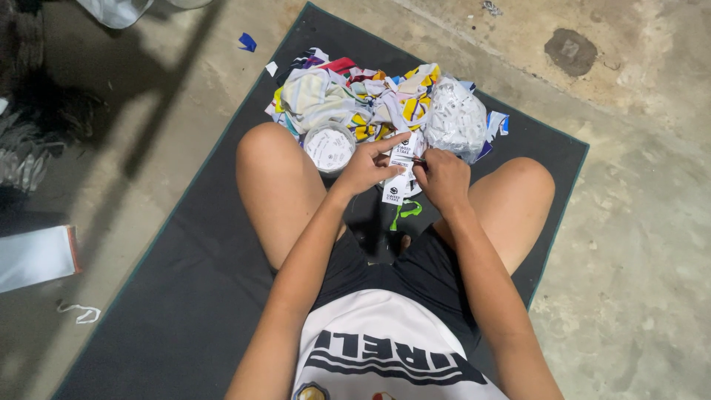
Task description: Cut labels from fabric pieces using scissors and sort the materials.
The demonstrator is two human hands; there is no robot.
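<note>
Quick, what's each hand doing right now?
Left hand: fingers pinching the strip of white labels.
Right hand: closed on the same strip, gripping a small thin tool, too small to identify.

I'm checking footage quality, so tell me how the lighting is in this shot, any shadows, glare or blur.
Head view: even, dim light on the concrete floor; dark shadow bands cross the upper left. Mild glare whitens the bag of labels. Left hand and right hand, holding a white label strip, are fairly sharp; edges look slightly bent by the wide lens.
</note>
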